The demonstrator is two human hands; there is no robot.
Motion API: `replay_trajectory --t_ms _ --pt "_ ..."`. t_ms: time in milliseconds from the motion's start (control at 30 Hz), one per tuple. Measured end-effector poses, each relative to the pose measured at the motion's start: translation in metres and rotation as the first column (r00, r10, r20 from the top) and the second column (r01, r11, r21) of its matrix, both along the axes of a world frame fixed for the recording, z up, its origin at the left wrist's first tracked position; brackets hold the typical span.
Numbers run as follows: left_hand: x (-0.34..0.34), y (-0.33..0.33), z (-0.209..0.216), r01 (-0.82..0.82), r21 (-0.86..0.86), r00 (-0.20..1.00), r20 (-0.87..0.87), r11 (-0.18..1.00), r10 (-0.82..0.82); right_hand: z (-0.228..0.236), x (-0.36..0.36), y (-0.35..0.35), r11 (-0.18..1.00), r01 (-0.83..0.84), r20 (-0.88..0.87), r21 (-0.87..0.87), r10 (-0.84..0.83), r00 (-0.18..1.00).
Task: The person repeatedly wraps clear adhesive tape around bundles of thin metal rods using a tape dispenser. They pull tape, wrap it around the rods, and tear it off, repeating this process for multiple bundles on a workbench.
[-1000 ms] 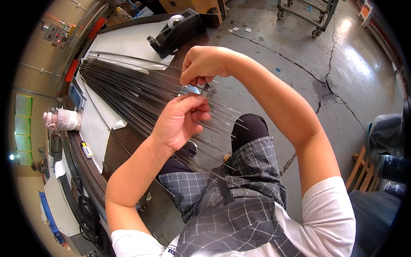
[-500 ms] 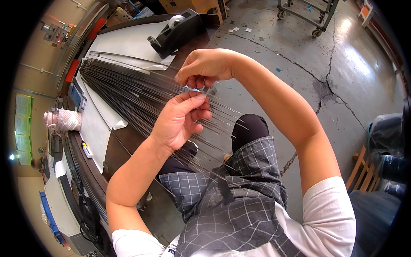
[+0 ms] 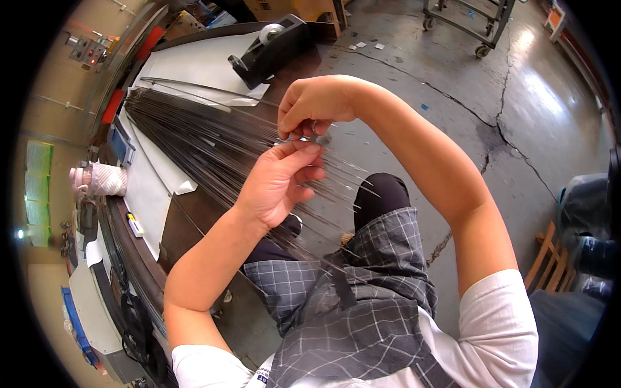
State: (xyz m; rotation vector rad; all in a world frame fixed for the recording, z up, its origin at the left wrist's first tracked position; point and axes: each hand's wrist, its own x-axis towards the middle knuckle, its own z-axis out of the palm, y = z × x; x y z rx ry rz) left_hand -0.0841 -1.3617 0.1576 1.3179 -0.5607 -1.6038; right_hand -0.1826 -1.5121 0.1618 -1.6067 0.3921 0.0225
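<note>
A fan of long, thin dark strands [image 3: 187,132], like wires, spreads from the far left of the table toward my lap, its near ends hanging past the table edge. Over these ends my left hand [image 3: 275,178] is palm up, thumb and forefinger pinched together and the other fingers curled. Just beyond it, my right hand [image 3: 317,107] points down with closed fingertips almost touching the left ones. A small shiny, clear-looking bit glints between the two hands; fingers cover most of it. Which strands are gripped cannot be made out.
A black tape dispenser [image 3: 275,48] stands on white paper [image 3: 194,64] on the table [image 3: 184,226]. Left of it are a small yellow-and-white box [image 3: 134,224] and a pink-and-white wrapped container [image 3: 107,180]. A wheeled cart [image 3: 479,26] stands on the cracked floor, a wooden pallet [image 3: 550,262] at right.
Both hands have shifted slightly to the right, fingertips still close together. The whole view has moved a little too; the hold looks much the same.
</note>
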Motion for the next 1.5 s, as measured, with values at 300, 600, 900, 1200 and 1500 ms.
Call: replay_trajectory --t_ms 300,600,900,1200,1500 --pt "-0.006 -0.005 0.001 -0.054 0.031 0.993 -0.101 0.998 0.057 -0.006 0.002 -0.003 0.987 0.033 0.045 0.160 -0.040 0.998" --pt "-0.012 -0.003 -0.001 -0.122 -0.041 0.988 -0.096 0.992 0.118 0.002 0.002 0.003 0.992 0.118 0.065 0.048 -0.121 0.991" --pt "-0.011 -0.008 -0.001 -0.106 -0.085 0.992 -0.073 0.991 0.100 0.000 0.005 -0.001 0.994 0.102 0.120 0.030 -0.105 0.987" --pt "0.054 -0.058 0.045 0.254 -0.168 0.624 0.781 0.952 -0.028 -0.008 0.001 -0.014 0.925 0.084 -0.062 -0.371 -0.115 0.991" --pt "0.159 -0.145 0.059 0.470 -0.112 0.196 0.980 0.875 0.020 0.007 0.020 -0.016 0.430 0.437 0.257 -0.790 -0.415 0.873"
